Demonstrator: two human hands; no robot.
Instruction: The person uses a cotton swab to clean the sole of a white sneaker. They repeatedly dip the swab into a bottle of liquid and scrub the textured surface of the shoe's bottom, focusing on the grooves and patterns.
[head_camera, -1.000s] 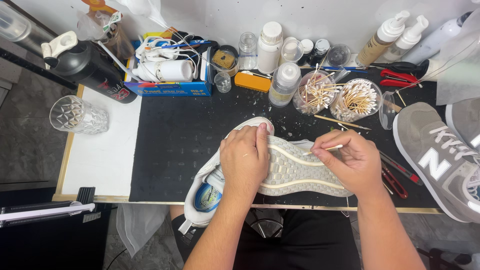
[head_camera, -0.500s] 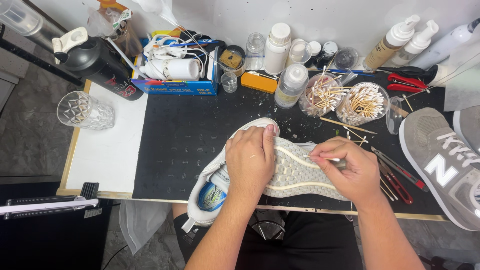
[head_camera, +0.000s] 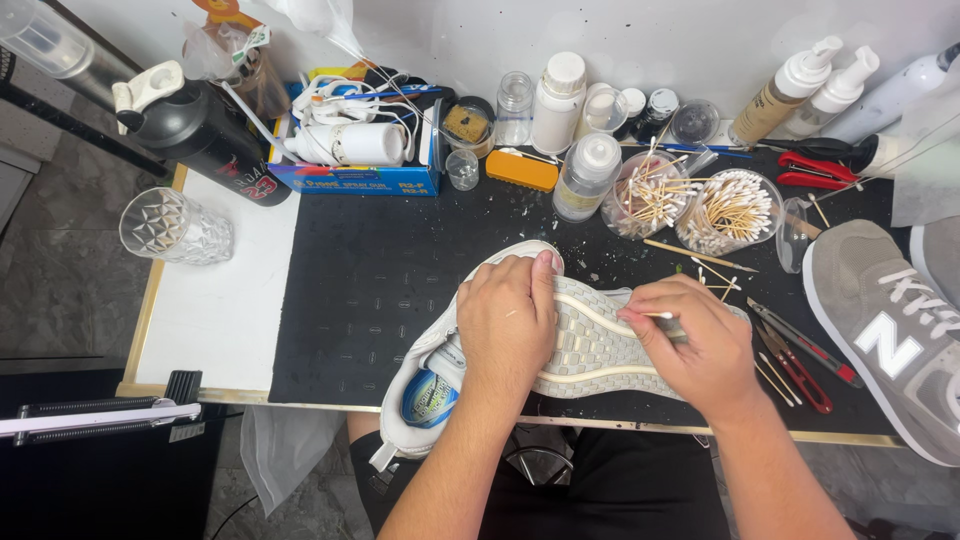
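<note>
Grey sneaker cut off right.

ridged rubber sole, matt black mat

- Likely a shoe-cleaning workbench: black work mat, jars of cotton swabs.
- Pump bottles, red pliers, grey sneaker waiting nearby.

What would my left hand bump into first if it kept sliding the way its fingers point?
Probably the cotton swab jar: the left hand on the white shoe points up and slightly right across bare black mat. Depth makes this uncertain.
</note>
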